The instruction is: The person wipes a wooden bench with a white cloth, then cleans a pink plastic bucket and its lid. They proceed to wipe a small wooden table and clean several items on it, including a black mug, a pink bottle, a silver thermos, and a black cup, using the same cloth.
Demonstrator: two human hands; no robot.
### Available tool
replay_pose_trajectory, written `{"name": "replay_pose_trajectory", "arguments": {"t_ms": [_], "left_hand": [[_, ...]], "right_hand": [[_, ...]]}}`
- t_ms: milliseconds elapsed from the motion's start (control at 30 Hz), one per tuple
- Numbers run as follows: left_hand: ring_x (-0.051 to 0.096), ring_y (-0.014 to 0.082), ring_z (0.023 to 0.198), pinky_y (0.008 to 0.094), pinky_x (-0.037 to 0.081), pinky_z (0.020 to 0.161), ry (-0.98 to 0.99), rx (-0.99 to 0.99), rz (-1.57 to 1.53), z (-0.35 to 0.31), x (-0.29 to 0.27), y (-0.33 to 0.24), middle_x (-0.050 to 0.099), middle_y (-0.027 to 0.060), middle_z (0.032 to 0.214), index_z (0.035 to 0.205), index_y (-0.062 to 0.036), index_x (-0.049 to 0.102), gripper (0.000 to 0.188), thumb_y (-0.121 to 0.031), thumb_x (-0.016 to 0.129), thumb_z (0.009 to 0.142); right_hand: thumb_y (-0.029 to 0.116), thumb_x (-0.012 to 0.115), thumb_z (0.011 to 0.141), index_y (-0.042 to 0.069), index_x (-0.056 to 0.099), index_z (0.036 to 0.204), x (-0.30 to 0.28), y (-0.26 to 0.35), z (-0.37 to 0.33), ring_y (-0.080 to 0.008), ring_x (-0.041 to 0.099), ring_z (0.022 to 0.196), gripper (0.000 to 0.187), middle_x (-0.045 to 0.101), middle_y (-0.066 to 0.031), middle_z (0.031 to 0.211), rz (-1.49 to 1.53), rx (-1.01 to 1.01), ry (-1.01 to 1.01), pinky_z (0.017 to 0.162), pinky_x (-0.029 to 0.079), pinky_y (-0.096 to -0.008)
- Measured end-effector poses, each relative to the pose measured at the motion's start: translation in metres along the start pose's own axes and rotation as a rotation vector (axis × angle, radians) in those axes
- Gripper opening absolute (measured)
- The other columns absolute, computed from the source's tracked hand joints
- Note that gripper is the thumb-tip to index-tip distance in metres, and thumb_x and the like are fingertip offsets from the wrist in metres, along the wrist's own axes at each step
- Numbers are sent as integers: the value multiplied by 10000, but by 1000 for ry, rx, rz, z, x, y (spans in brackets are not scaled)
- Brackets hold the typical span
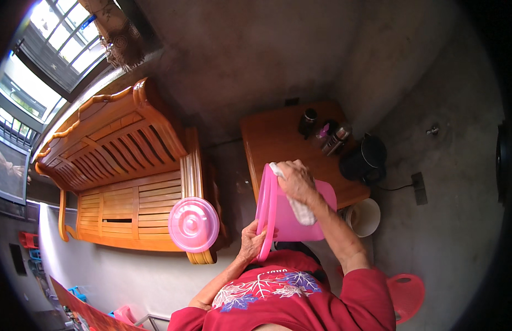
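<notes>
From where I stand, the translucent pink plastic bucket (286,220) is up in front of the person's middle, tipped on its side with its mouth turned to the person's left, near the close edge of the brown wooden bench (278,140); whether it touches that edge I can't tell. The left hand (252,241) has its grip closed on the lower part of the rim, which probably stops the bucket rolling or dropping. The right hand (296,179) reaches across the top with a soft white cloth (303,214) bunched in its grip, one bit showing by the upper rim and the rest trailing down the outer wall. Holding opposite parts of the rim looks a sensible way to steady something so wide and light, and the sideways tilt brings both rim and wall within easy reach. The matching round pink plastic lid (193,224) sits knob up on the end of the slatted orange-brown wooden settee (121,204), a handy perch, I'd say, that leaves both hands for the bucket. The black electric kettle (362,160) stands at the bench's right, likely to suit the dark socket (419,188) on the wall.
</notes>
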State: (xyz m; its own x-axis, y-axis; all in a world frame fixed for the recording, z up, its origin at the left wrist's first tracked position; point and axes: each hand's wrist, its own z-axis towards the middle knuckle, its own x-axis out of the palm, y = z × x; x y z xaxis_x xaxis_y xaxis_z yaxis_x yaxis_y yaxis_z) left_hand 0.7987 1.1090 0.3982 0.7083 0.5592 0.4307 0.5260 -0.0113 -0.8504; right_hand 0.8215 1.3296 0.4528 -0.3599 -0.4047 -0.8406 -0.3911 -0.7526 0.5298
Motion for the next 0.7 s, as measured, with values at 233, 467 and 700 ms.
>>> {"name": "replay_pose_trajectory", "arguments": {"t_ms": [233,467,700], "left_hand": [[593,171,1004,280,486,867,339,-129,23,-15,1,-27,594,127,1130,1200,9,512,303,-96,518,916],[428,183,1197,371,370,980,427,-135,-314,15,7,-43,431,63,1322,1387,-113,294,708,-561,466,867],[570,100,804,277,465,751,117,-305,-289,65,17,-106,605,1,854,912,-81,615,254,-329,621,853]], "right_hand": [[90,617,746,23,583,1034,-13,29,-51,-320,535,898,298,611,-119,952,-16,-43,-253,772,448,-405],[87,650,683,-3,563,1082,-17,60,-76,-256,530,909,418,584,-78,980,-146,-119,-402,805,419,-403],[45,621,668,-38,595,1038,-14,88,-76,-289,556,954,380,597,-129,1024,-171,-359,-469,824,444,-388]]}}
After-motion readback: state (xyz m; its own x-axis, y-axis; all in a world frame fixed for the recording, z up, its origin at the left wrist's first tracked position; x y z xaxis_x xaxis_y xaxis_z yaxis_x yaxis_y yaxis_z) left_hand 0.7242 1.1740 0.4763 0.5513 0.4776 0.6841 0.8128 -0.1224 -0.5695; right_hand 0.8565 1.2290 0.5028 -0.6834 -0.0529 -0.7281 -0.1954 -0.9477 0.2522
